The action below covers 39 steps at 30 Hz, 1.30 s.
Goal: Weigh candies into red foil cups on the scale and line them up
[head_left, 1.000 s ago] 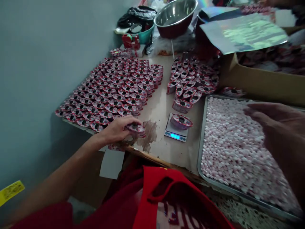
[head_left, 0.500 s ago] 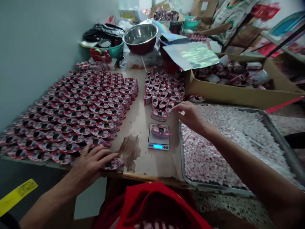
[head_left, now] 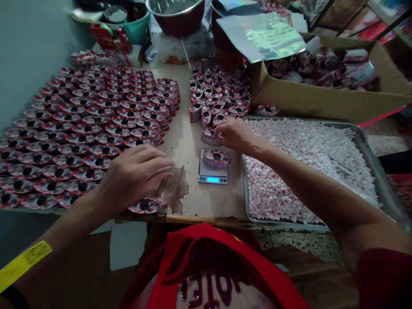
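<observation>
My left hand point(head_left: 138, 174) hovers over the front of the table, fingers stretched out, holding nothing visible. Beneath it, a small oval printed packet point(head_left: 147, 206) with a dark round hole in its top lies by the front edge. My right hand point(head_left: 236, 135) is closed in a pinch at the right end of another packet point(head_left: 208, 136); whatever is between its fingertips is hidden. Just in front, a digital scale point(head_left: 213, 179) with a lit blue display bears one packet point(head_left: 216, 159). Right of it, a metal tray point(head_left: 246, 193) is full of small white pellets point(head_left: 289, 180).
Rows of packets point(head_left: 77, 126) cover the left of the table. A looser cluster point(head_left: 219, 96) stands behind the scale. A cardboard box point(head_left: 309, 98) of packets borders the tray; a metal bowl point(head_left: 175, 21) and teal basin point(head_left: 137, 32) stand at the back.
My left hand has lifted off the packet at the front edge and moved up and right. My right hand has moved left to the packet behind the scale. The view has tipped downward.
</observation>
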### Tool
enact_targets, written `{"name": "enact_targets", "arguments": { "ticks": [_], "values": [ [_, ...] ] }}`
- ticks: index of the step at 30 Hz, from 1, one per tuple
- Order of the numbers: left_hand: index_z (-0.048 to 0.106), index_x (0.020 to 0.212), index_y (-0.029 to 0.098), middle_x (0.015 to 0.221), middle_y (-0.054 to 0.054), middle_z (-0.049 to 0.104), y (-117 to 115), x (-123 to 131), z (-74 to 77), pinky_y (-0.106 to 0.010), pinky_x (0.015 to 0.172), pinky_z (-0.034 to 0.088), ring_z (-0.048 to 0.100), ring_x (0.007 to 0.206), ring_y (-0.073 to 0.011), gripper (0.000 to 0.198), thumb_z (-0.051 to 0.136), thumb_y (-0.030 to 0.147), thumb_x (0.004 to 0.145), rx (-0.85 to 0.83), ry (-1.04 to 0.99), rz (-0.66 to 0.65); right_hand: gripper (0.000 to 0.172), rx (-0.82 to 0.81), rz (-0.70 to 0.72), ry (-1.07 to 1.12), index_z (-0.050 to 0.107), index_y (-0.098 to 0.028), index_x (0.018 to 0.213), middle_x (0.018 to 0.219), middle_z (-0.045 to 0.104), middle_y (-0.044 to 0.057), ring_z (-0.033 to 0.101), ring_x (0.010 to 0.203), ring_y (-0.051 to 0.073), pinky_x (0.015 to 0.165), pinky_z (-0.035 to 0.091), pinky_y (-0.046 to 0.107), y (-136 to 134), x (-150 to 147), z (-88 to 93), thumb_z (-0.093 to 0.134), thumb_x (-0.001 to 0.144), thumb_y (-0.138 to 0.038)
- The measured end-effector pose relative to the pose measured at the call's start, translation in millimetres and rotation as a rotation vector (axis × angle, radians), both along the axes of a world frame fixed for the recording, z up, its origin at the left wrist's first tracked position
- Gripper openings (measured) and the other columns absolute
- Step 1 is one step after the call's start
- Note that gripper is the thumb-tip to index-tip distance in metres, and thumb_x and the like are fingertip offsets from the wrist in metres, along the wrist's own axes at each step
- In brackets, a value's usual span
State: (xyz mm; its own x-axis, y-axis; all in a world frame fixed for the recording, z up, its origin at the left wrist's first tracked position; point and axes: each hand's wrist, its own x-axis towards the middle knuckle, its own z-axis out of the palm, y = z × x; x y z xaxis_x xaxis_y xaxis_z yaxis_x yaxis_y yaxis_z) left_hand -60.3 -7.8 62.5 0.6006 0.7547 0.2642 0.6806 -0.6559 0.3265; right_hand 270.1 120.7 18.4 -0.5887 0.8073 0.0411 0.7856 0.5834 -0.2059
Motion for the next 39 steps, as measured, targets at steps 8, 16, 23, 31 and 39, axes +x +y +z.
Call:
{"name": "enact_targets", "arguments": {
  "ticks": [8, 16, 23, 31, 39],
  "values": [
    [0.064, 0.126, 0.016, 0.13, -0.014, 0.071, 78, 102, -43.6, -0.045, 0.105, 0.052, 0.064, 0.123, -0.0339, 0.058, 0.093, 0.022, 0.077, -0.127, 0.147, -0.148, 0.027, -0.067, -0.069, -0.012, 0.088, -0.022, 0.114, 0.098, 0.083, 0.006, 0.071, 0.089, 0.023, 0.074, 0.038, 0.031, 1, 0, -4.9, 0.079, 0.091, -0.033],
    [0.071, 0.116, 0.018, 0.111, -0.01, 0.077, 71, 101, -58.6, -0.036, 0.083, 0.053, 0.072, 0.1, -0.0257, 0.022, 0.068, 0.033, 0.101, -0.246, -0.006, -0.253, 0.022, -0.017, -0.035, -0.074, 0.087, -0.017, 0.104, 0.1, 0.083, 0.011, 0.072, 0.092, 0.025, 0.076, 0.039, 0.033, 0, -7, -9.6, 0.069, 0.096, -0.027],
    [0.074, 0.098, 0.022, 0.085, -0.002, 0.075, 16, -16, -32.1, -0.034, 0.07, 0.048, 0.069, 0.078, -0.021, 0.031, 0.07, 0.053, 0.098, -0.445, 0.092, -0.005, 0.019, -0.064, 0.053, 0.025, 0.083, -0.019, 0.089, 0.083, 0.076, 0.006, 0.063, 0.075, 0.019, 0.07, 0.031, 0.033, -57, -1, 25.2, 0.069, 0.097, -0.028],
    [0.077, 0.113, 0.028, 0.111, -0.003, 0.083, -7, -42, -41.2, -0.051, 0.107, 0.049, 0.077, 0.101, -0.0284, 0.027, 0.065, 0.048, 0.1, -0.366, 0.234, -0.097, 0.017, -0.07, 0.035, -0.076, 0.081, -0.021, 0.094, 0.091, 0.079, 0.006, 0.066, 0.082, 0.021, 0.076, 0.031, 0.036, -93, -6, 10.7, 0.069, 0.102, -0.03],
    [0.076, 0.123, 0.025, 0.11, -0.005, 0.084, 16, -42, -16.4, -0.041, 0.088, 0.06, 0.078, 0.096, -0.0253, 0.034, 0.064, 0.046, 0.099, -0.306, 0.166, 0.012, 0.018, -0.024, -0.152, -0.202, 0.078, -0.02, 0.108, 0.104, 0.078, 0.011, 0.067, 0.094, 0.029, 0.082, 0.044, 0.038, -117, 104, 26.9, 0.074, 0.095, -0.032]
  ]
}}
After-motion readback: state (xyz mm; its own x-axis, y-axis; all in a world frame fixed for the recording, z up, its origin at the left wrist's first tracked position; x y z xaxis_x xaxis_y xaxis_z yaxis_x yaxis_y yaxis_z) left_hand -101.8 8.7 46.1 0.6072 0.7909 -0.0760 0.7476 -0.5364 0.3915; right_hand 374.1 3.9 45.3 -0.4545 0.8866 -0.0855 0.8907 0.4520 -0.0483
